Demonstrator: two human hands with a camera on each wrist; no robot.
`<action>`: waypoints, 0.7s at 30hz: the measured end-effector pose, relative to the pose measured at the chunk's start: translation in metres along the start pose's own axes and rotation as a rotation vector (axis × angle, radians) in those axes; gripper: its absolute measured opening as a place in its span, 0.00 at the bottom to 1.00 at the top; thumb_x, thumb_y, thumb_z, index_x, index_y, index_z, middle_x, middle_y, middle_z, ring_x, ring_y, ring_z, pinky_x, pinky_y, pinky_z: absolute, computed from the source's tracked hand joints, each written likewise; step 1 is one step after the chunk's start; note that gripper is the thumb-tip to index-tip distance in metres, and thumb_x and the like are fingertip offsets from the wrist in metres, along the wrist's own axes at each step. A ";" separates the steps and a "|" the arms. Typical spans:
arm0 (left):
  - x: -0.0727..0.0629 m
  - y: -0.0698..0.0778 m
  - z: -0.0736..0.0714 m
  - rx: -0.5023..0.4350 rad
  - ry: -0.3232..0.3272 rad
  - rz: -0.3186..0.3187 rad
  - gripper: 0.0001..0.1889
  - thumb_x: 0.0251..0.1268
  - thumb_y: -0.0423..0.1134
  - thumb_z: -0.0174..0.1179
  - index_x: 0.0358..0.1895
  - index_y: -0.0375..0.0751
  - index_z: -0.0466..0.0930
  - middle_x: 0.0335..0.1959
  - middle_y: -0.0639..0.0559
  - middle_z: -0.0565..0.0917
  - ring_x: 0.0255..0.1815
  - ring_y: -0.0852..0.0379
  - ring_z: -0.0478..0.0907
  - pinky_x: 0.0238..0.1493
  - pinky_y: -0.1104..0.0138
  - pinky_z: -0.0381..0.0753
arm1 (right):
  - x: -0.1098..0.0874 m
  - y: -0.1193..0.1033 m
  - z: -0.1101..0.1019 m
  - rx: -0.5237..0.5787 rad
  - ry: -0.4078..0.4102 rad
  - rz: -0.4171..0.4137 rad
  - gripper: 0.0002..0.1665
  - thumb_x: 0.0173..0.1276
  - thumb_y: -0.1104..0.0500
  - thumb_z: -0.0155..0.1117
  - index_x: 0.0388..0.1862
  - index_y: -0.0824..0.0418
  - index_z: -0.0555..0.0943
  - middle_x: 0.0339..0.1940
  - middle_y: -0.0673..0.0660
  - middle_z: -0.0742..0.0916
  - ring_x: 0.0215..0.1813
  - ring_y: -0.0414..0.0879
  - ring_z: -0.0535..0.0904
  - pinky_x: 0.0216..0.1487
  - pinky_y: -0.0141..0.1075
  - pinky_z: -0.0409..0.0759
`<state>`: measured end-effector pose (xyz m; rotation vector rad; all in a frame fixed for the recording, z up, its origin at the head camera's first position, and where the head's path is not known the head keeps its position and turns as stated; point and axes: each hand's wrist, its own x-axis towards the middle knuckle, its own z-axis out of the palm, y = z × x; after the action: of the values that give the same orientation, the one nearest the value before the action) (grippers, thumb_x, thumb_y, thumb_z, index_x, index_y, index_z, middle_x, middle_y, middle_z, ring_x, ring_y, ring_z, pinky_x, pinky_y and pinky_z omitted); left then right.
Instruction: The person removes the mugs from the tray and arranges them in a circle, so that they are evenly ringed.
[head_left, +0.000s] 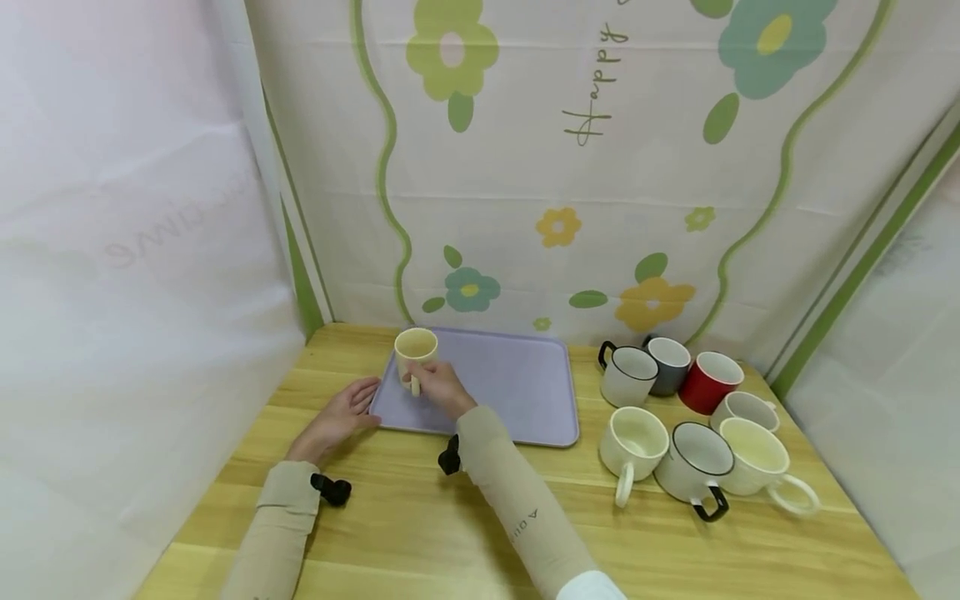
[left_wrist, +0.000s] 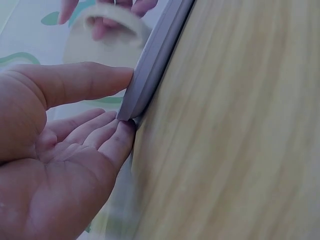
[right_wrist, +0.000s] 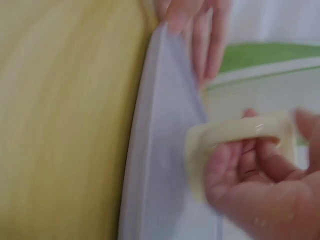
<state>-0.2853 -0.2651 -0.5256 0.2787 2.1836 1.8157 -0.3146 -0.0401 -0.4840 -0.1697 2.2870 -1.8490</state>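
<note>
A cream mug (head_left: 415, 343) is upright at the left end of a lavender tray (head_left: 510, 375); whether its base touches the tray I cannot tell. My right hand (head_left: 441, 387) holds this mug by the handle. In the right wrist view, its curled fingers pass inside the handle (right_wrist: 240, 130), while the thumb stands apart. At the tray's near left corner is my left hand (head_left: 343, 412), fingers fairly straight. The left wrist view has the thumb (left_wrist: 95, 82) touching the tray edge (left_wrist: 150, 65), with a fingertip against the corner's underside.
Several mugs stand together right of the tray, among them a red mug (head_left: 711, 382), a grey mug (head_left: 667, 367), a white mug with black rim (head_left: 693, 458) and a cream mug (head_left: 633, 442). A flowered curtain (head_left: 510, 167) hangs behind the wooden table (head_left: 420, 533).
</note>
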 end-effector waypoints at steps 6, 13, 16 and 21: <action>0.000 -0.001 -0.001 -0.001 0.000 -0.006 0.46 0.72 0.20 0.58 0.85 0.29 0.41 0.87 0.29 0.45 0.88 0.32 0.42 0.86 0.47 0.53 | -0.026 -0.001 -0.001 0.108 -0.069 0.112 0.18 0.80 0.53 0.63 0.44 0.66 0.91 0.45 0.59 0.93 0.37 0.40 0.83 0.45 0.35 0.82; -0.001 0.002 0.000 0.025 0.005 -0.020 0.46 0.72 0.21 0.59 0.86 0.31 0.41 0.87 0.31 0.46 0.88 0.33 0.43 0.86 0.47 0.53 | -0.060 0.000 -0.012 0.315 -0.026 0.168 0.13 0.78 0.60 0.64 0.48 0.69 0.89 0.38 0.54 0.92 0.36 0.40 0.85 0.46 0.31 0.85; -0.002 0.003 0.001 0.025 0.002 -0.018 0.46 0.72 0.21 0.60 0.86 0.30 0.41 0.88 0.31 0.46 0.88 0.33 0.43 0.86 0.46 0.53 | -0.074 0.003 -0.022 0.405 0.005 0.164 0.14 0.79 0.60 0.62 0.50 0.70 0.87 0.37 0.53 0.90 0.36 0.40 0.84 0.44 0.29 0.85; -0.001 0.004 0.000 0.011 -0.009 -0.008 0.47 0.71 0.21 0.60 0.86 0.29 0.41 0.87 0.30 0.45 0.88 0.32 0.41 0.86 0.46 0.52 | -0.089 0.010 -0.044 0.479 0.175 0.144 0.16 0.79 0.60 0.63 0.51 0.73 0.88 0.39 0.55 0.92 0.38 0.39 0.86 0.46 0.30 0.87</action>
<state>-0.2842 -0.2649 -0.5217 0.2793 2.1857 1.7950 -0.2369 0.0226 -0.4774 0.2289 1.8203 -2.3365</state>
